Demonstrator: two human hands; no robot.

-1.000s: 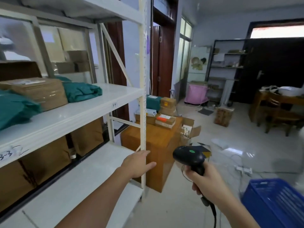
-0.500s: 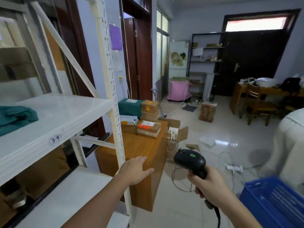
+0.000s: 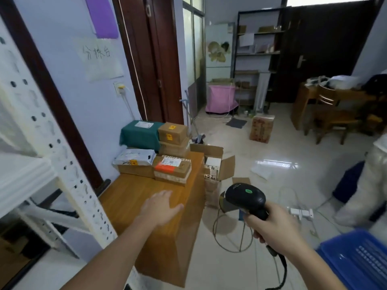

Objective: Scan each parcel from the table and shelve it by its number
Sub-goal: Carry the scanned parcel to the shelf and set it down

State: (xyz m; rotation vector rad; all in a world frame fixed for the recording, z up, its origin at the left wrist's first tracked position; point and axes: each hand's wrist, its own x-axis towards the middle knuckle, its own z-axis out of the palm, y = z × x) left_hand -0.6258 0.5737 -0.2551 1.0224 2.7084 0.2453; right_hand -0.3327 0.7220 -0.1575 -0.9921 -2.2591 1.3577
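Left hand (image 3: 160, 208) open, empty, over table (image 3: 146, 197), right hand (image 3: 274, 229) gripping scanner (image 3: 246, 197); parcels (image 3: 155, 151) stacked at table's far end, careless grab could topple stack.

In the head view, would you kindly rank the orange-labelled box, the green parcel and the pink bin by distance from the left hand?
1. Orange-labelled box, just ahead of the left hand.
2. Green parcel, back of the table.
3. Pink bin, across the room.

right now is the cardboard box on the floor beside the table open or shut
Open. The box has its flaps spread outward and upward, and white items show inside. It stands on the floor against the table's far right side.
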